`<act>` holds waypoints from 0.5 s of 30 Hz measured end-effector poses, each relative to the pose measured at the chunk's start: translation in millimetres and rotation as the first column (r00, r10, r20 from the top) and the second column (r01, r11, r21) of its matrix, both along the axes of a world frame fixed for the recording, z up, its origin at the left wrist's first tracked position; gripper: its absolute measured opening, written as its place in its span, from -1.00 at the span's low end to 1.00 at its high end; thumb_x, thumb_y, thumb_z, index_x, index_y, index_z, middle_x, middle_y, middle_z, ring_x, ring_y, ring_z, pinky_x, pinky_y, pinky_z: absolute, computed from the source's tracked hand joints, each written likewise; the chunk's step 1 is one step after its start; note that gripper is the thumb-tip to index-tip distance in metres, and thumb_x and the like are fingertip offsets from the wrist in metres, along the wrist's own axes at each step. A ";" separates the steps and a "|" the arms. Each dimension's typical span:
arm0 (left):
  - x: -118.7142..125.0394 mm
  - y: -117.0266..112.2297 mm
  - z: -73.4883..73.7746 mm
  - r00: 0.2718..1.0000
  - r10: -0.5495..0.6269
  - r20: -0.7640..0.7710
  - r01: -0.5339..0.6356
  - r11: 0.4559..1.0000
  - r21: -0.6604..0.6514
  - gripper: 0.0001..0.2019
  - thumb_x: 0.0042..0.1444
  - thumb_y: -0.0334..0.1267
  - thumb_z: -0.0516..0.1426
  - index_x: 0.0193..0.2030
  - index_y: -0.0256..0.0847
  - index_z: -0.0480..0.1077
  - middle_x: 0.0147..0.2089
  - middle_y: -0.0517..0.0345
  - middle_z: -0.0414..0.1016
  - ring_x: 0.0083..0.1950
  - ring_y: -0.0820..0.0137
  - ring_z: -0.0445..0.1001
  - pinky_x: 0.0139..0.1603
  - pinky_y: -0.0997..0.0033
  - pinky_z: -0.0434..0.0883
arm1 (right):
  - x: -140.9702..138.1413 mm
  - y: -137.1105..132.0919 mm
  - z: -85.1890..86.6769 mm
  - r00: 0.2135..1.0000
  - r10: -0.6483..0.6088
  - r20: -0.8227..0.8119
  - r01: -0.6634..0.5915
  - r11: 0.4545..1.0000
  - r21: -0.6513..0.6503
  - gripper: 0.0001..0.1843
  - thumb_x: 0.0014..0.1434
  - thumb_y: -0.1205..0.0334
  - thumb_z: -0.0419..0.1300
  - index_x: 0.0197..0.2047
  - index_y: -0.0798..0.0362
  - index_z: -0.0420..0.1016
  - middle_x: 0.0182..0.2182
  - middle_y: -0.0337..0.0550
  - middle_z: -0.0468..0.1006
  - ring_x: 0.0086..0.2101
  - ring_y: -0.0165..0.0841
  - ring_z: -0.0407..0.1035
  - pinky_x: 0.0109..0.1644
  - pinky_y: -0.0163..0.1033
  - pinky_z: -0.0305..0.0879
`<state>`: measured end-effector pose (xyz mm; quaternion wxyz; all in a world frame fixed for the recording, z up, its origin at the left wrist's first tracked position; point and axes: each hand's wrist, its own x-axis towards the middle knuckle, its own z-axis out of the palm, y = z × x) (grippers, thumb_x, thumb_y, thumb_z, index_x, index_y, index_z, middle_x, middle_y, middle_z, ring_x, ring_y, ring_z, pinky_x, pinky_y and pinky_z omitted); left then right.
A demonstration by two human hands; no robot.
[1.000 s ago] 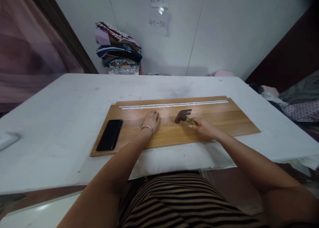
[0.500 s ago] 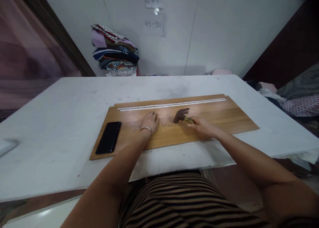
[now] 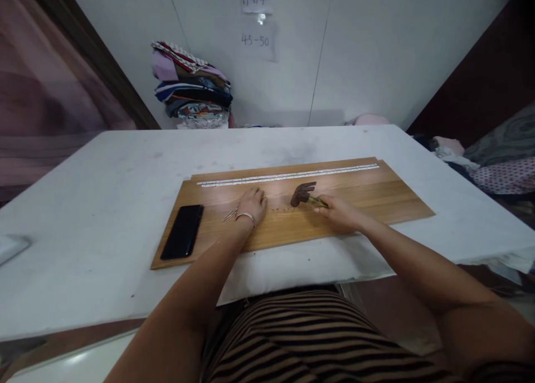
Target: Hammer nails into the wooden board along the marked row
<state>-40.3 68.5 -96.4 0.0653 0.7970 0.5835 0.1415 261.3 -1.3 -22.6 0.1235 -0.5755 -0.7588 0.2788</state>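
Observation:
A long wooden board [image 3: 376, 196] lies across the white table [image 3: 104, 193]. My right hand [image 3: 340, 211] is closed round the handle of a dark-headed hammer [image 3: 303, 193], whose head hangs just over the board beside a row of tiny nails [image 3: 281, 209]. My left hand [image 3: 252, 202], with a bracelet on its wrist, rests on the board with its fingers curled; what they pinch is too small to make out. A few loose nails [image 3: 230, 214] lie just left of that hand. A pale strip [image 3: 288, 176] runs along the board's far edge.
A black phone [image 3: 183, 239] lies on the board's left end. Folded cloths [image 3: 192, 85] are stacked against the back wall. More fabric [image 3: 497, 171] is piled to the right of the table. A white object [image 3: 10, 246] sits at the table's left edge.
The view has shifted slightly; the hammer head sits marginally further left over the nail row. Both hands stay where they were on the board.

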 end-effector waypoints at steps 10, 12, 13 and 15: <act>-4.4 4.7 -1.7 0.979 -0.007 0.204 0.000 0.999 0.036 -0.73 0.30 -0.24 0.05 -0.05 -0.21 0.56 0.17 -0.16 0.59 0.23 0.11 0.50 0.38 0.01 0.38 | -4.3 1.0 4.1 0.994 -0.054 -0.100 0.056 0.998 0.017 -0.83 0.22 0.09 0.22 -0.26 0.00 0.53 -0.25 -0.06 0.61 -0.22 -0.15 0.45 -0.10 -0.09 0.31; -6.5 1.5 1.7 0.951 0.013 0.308 -0.030 0.998 0.050 -0.72 0.29 -0.22 0.06 -0.05 -0.19 0.57 0.11 -0.11 0.63 0.19 0.14 0.53 0.35 0.04 0.40 | -8.2 0.5 9.8 0.979 -0.093 -0.182 0.095 0.995 0.003 -0.85 0.18 0.11 0.25 -0.31 0.00 0.48 -0.34 -0.13 0.55 -0.29 -0.21 0.41 -0.17 -0.14 0.29; -5.9 -2.4 5.2 0.932 0.020 0.362 -0.039 0.998 0.046 -0.72 0.29 -0.20 0.06 -0.05 -0.18 0.58 0.07 -0.08 0.65 0.15 0.16 0.55 0.31 0.07 0.43 | -10.4 0.1 12.7 0.966 -0.117 -0.231 0.115 0.993 -0.023 -0.85 0.17 0.12 0.24 -0.34 0.00 0.44 -0.41 -0.18 0.50 -0.35 -0.26 0.38 -0.23 -0.18 0.26; 1.5 -14.1 15.3 0.876 0.034 0.480 -0.042 0.999 0.005 -0.72 0.31 -0.15 0.06 -0.10 -0.17 0.58 -0.03 -0.03 0.69 0.07 0.18 0.59 0.22 0.14 0.47 | -15.9 0.1 18.2 0.924 -0.183 -0.337 0.150 0.981 -0.121 -0.87 0.18 0.15 0.22 -0.36 -0.02 0.37 -0.52 -0.28 0.38 -0.49 -0.36 0.27 -0.37 -0.23 0.19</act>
